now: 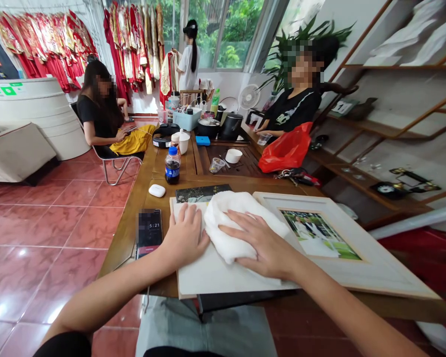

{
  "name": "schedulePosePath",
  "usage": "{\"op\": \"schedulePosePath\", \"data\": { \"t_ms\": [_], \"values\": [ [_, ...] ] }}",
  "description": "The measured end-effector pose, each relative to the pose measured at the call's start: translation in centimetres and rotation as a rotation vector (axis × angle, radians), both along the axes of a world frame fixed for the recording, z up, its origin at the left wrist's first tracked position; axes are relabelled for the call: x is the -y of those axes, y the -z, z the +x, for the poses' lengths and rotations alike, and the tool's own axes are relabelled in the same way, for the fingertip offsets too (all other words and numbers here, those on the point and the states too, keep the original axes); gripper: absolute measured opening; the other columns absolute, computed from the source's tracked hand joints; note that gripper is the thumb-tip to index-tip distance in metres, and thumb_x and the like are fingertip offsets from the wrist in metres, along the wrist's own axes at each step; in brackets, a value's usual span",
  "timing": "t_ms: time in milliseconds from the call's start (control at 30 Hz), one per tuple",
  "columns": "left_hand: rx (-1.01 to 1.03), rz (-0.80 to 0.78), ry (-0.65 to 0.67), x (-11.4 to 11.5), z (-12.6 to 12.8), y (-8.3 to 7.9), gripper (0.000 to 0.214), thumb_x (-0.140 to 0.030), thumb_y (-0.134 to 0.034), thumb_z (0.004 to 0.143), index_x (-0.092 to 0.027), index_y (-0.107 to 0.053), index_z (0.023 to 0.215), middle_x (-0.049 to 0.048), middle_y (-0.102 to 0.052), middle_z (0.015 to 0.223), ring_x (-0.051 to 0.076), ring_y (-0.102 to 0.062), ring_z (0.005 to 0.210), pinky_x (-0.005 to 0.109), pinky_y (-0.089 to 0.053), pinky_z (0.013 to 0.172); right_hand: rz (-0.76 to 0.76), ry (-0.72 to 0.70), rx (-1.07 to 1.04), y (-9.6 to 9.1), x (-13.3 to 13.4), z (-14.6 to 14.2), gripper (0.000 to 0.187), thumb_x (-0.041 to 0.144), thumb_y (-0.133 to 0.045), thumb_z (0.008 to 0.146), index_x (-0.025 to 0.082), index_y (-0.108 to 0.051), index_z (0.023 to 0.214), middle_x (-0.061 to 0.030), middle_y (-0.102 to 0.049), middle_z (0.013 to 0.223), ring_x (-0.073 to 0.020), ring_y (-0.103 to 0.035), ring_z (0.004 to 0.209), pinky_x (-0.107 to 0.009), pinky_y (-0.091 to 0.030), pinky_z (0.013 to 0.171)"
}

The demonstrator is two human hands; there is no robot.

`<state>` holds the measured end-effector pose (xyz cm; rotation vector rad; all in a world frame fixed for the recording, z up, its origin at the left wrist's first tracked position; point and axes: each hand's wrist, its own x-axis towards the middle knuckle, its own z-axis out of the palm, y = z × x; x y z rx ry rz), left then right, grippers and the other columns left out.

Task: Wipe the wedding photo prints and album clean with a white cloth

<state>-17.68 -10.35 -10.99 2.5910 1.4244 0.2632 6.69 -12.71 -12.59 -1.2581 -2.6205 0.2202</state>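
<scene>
A white board [208, 277], perhaps a picture mount or album page, lies flat on the wooden table in front of me. My left hand [186, 233] rests palm down on its left part, fingers stretched out. On top of the board sits a bunched white cloth [226, 218]. My right hand [262, 243] curves over the cloth with fingers somewhat spread, gripping it from above; its palm side is hidden. To the right lies a pale-framed photo [315, 233] of people in wedding clothes, its left edge against the board and cloth.
A phone [149, 233] and a white earbud case [156, 190] lie left of the board. Beyond stand a cola bottle [172, 166], a white bowl [234, 156] and a red plastic bag [288, 148]. Keys [295, 175] lie near the frame. Two people sit beside the table.
</scene>
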Motion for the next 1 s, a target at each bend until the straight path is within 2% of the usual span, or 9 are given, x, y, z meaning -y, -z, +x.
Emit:
{"op": "schedulePosePath", "data": {
  "t_ms": [100, 267, 433, 567, 733, 867, 1000],
  "values": [
    [-0.006, -0.003, 0.000, 0.0, 0.0, 0.0, 0.049, -0.032, -0.043, 0.099, -0.011, -0.042, 0.143, 0.0201, -0.038, 0.156, 0.037, -0.027, 0.149, 0.062, -0.034, 0.114, 0.013, -0.057, 0.009, -0.2, 2.5, 0.1, 0.070, 0.054, -0.063, 0.081, 0.027, -0.053, 0.145, -0.0183, -0.036, 0.160, -0.0450, -0.034, 0.144, -0.071, -0.029, 0.107],
    [-0.021, 0.001, -0.009, 0.0, 0.1, -0.1, 0.049, -0.032, -0.041, 0.099, -0.010, -0.042, 0.143, 0.0195, -0.037, 0.157, 0.036, -0.026, 0.149, 0.061, -0.034, 0.114, 0.052, -0.127, 0.049, -0.3, 6.6, 0.2, 0.074, 0.044, -0.070, 0.066, 0.026, -0.059, 0.137, -0.0164, -0.031, 0.163, -0.0470, -0.031, 0.145, -0.071, -0.025, 0.108],
    [-0.019, 0.005, 0.002, 0.0, 0.1, -0.1, 0.047, -0.032, -0.040, 0.099, -0.011, -0.042, 0.141, 0.0196, -0.038, 0.155, 0.036, -0.026, 0.148, 0.060, -0.033, 0.114, 0.064, -0.134, 0.056, -0.2, 8.3, 0.5, 0.069, 0.042, -0.069, 0.067, 0.029, -0.061, 0.134, -0.0123, -0.030, 0.163, -0.0457, -0.032, 0.145, -0.070, -0.025, 0.109],
    [-0.021, 0.007, 0.008, -0.1, 0.1, 0.0, 0.046, -0.031, -0.040, 0.099, -0.011, -0.042, 0.141, 0.0201, -0.038, 0.155, 0.037, -0.026, 0.148, 0.060, -0.033, 0.114, 0.032, -0.113, 0.067, -0.3, 6.8, 0.7, 0.074, 0.046, -0.074, 0.066, 0.027, -0.060, 0.137, -0.0159, -0.034, 0.161, -0.0473, -0.035, 0.143, -0.071, -0.029, 0.108],
    [-0.037, -0.003, 0.011, -0.1, 0.0, 0.0, 0.046, -0.033, -0.040, 0.100, -0.011, -0.042, 0.141, 0.0203, -0.037, 0.156, 0.037, -0.026, 0.149, 0.061, -0.033, 0.113, -0.016, -0.009, 0.044, -0.4, 2.7, 0.6, 0.074, 0.050, -0.070, 0.076, 0.025, -0.055, 0.144, -0.0203, -0.039, 0.158, -0.0455, -0.036, 0.143, -0.071, -0.030, 0.108],
    [-0.049, -0.010, 0.006, -0.1, 0.0, -0.1, 0.047, -0.033, -0.039, 0.101, -0.010, -0.041, 0.142, 0.0205, -0.037, 0.156, 0.037, -0.026, 0.149, 0.062, -0.033, 0.113, -0.011, 0.090, 0.040, -0.6, -0.6, -0.3, 0.069, 0.047, -0.067, 0.082, 0.025, -0.054, 0.145, -0.0198, -0.044, 0.154, -0.0429, -0.038, 0.142, -0.069, -0.032, 0.108],
    [-0.050, -0.014, 0.007, -0.1, 0.0, -0.2, 0.048, -0.033, -0.039, 0.101, -0.009, -0.040, 0.143, 0.0207, -0.037, 0.156, 0.038, -0.026, 0.149, 0.063, -0.034, 0.112, 0.014, 0.155, 0.034, -1.3, -2.8, -1.4, 0.064, 0.047, -0.063, 0.085, 0.026, -0.054, 0.145, -0.0180, -0.045, 0.154, -0.0411, -0.040, 0.141, -0.066, -0.035, 0.107]
  ]
}}
